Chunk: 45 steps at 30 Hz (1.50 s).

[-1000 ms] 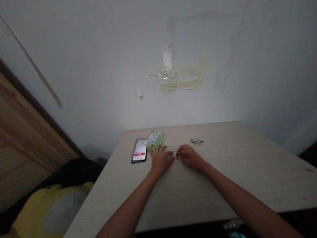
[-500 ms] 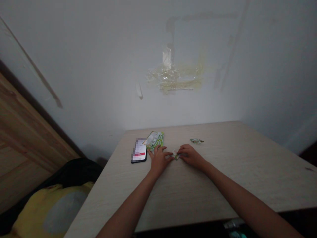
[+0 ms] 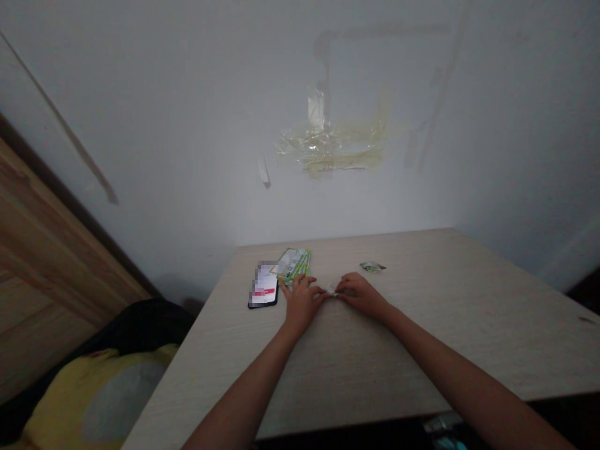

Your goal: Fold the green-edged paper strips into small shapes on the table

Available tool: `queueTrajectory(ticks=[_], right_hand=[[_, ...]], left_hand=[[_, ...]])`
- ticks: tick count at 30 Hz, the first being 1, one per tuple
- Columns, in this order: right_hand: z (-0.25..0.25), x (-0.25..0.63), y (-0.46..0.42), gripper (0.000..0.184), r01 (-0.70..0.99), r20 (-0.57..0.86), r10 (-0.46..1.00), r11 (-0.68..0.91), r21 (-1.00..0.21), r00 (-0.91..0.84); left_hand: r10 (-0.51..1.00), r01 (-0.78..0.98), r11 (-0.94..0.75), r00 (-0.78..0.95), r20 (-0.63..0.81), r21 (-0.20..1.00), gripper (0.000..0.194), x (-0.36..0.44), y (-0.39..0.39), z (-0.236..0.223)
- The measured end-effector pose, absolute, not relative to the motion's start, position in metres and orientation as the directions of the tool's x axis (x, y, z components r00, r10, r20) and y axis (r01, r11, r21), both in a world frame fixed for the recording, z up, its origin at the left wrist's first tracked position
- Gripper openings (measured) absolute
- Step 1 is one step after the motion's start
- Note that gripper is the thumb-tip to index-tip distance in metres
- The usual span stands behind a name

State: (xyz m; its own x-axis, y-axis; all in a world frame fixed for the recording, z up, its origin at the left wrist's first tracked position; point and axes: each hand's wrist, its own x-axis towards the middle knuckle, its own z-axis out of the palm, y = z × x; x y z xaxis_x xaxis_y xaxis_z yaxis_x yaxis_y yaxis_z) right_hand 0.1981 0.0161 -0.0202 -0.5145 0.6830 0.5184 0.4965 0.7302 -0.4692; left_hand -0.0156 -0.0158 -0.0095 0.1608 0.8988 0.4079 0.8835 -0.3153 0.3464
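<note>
Sm. green-white piece (image 3: 332, 290) sits btwn the two hands, low over the mid. of the table (image 3: 356, 362), prob. so the wood backs it up while both sides are worked. L hand (image 3: 302, 305): thumb + forefinger pinch its L end, other fingers spread twd the stack of green-white packets (image 3: 294, 262), likely to steady the hand; can't tell if they touch it. R hand (image 3: 363, 295): fingertips pinch the R end, rest curled in, prob. for fine control w/ opposing grip. Piece mostly hidden by fingers, so exact shape/fold unclear. Stack lies fanned just beyond L hand, w/in easy reach, its corner appearing to overlap the phone (image 3: 263, 290); phone lies screen up, L of hands, prob. for viewing. Crumpled green-white bit (image 3: 373, 267) lies apart, beyond R hand, seemingly out of the way of the fingers' work.
</note>
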Motion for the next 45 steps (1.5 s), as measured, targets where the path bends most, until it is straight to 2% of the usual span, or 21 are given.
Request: queueTrajectory(ticks=[19,24,29,33,39,45], right_hand=[[-0.022,0.193,0.015,0.015,0.556,0.493,0.753,0.656,-0.51,-0.436],[-0.021,0.191,0.013,0.012,0.551,0.461,0.799,0.601,-0.579,-0.387],[-0.022,0.186,0.012,0.016,0.582,0.412,0.851,0.524,-0.622,-0.326],[-0.021,0.183,0.011,0.018,0.61,0.407,0.845,0.533,-0.587,-0.347],[-0.023,0.182,0.013,0.009,0.664,0.43,0.807,0.582,-0.469,-0.404],[-0.028,0.183,0.017,0.011,0.665,0.429,0.804,0.587,-0.462,-0.413]], left_hand=[[0.882,0.863,-0.355,0.181,0.435,0.36,0.019,-0.013,-0.016,-0.004],[0.888,0.867,-0.344,0.175,0.426,0.361,0.018,-0.011,-0.017,-0.002],[0.893,0.873,-0.332,0.168,0.417,0.358,0.017,-0.009,-0.014,-0.005],[0.905,0.889,-0.304,0.157,0.396,0.342,0.018,-0.006,-0.012,-0.008],[0.901,0.908,-0.305,0.177,0.397,0.287,0.015,-0.003,-0.011,-0.009],[0.896,0.9,-0.318,0.183,0.405,0.296,0.011,-0.005,-0.013,-0.008]])
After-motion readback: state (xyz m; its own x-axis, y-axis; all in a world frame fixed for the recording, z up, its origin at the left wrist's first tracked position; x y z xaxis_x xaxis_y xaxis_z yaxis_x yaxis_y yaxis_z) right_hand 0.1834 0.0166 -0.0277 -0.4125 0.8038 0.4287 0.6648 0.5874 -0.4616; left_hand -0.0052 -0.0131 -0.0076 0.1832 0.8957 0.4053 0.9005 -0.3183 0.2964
